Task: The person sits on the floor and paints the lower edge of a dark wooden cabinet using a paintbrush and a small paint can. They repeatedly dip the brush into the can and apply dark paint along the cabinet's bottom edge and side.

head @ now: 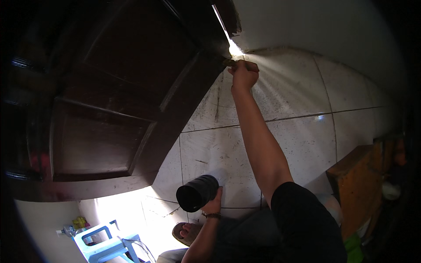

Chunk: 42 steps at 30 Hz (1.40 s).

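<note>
My right hand (244, 76) reaches far forward and grips what looks like a paintbrush (252, 66) with a reddish-brown handle. Its yellowish head touches or almost touches the bottom corner of a dark brown panelled wooden door (125, 79), near the hinge-side gap. Low in the view, my left hand (213, 203) is wrapped around a black ribbed cylindrical container (198, 193), tilted with its dark mouth toward me. What the container holds is too dark to see. A beaded bracelet circles my left wrist.
Scuffed white floor tiles (296, 138) lie under my hands. A light blue plastic stool (98, 243) and a plastic bottle (68, 230) stand lower left in bright light. A brown wooden piece of furniture (358, 187) is at right, and a pale wall (312, 26) rises ahead.
</note>
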Tool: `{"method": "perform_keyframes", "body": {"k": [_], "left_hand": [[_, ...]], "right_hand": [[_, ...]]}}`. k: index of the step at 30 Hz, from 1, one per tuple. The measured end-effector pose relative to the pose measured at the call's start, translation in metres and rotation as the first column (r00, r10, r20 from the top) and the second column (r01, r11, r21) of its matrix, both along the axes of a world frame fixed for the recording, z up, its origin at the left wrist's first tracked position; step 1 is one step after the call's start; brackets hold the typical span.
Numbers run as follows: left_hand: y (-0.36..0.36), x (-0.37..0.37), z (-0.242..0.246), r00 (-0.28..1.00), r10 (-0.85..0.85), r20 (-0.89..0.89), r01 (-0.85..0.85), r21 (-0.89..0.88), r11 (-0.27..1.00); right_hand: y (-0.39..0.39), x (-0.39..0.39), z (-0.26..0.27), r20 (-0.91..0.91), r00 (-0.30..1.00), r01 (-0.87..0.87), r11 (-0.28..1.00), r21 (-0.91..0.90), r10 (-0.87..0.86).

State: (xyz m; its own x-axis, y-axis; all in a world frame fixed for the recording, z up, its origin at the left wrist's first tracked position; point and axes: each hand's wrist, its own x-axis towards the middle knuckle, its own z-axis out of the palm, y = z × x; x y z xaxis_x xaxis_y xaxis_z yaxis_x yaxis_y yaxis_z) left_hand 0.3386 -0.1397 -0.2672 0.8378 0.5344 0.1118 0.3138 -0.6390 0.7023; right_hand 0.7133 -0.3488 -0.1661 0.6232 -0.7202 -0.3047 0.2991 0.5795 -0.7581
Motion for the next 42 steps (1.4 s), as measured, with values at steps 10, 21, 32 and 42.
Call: {"method": "perform_keyframes", "body": {"k": [10, 21, 32, 42], "left_hand": [[0.003, -0.005, -0.003, 1.000, 0.015, -0.024, -0.015, -0.004, 1.000], [-0.004, -0.001, 0.006, 0.997, 0.005, -0.083, -0.005, 0.001, 1.000], [-0.005, -0.001, 0.007, 0.997, 0.015, -0.081, -0.024, -0.120, 0.993], [0.000, -0.002, 0.000, 0.998, -0.038, -0.042, 0.038, 0.006, 0.999]], "right_hand": [[0.002, 0.004, 0.100, 0.570, 0.812, -0.148, 0.989, -0.006, 0.125], [0.011, 0.000, -0.036, -0.156, 0.988, 0.005, 1.000, -0.029, -0.010], [-0.010, -0.006, 0.032, 0.498, 0.866, -0.175, 0.964, 0.200, 0.054], [0.002, 0.000, -0.048, 0.074, 0.994, 0.066, 0.992, 0.112, -0.075]]}}
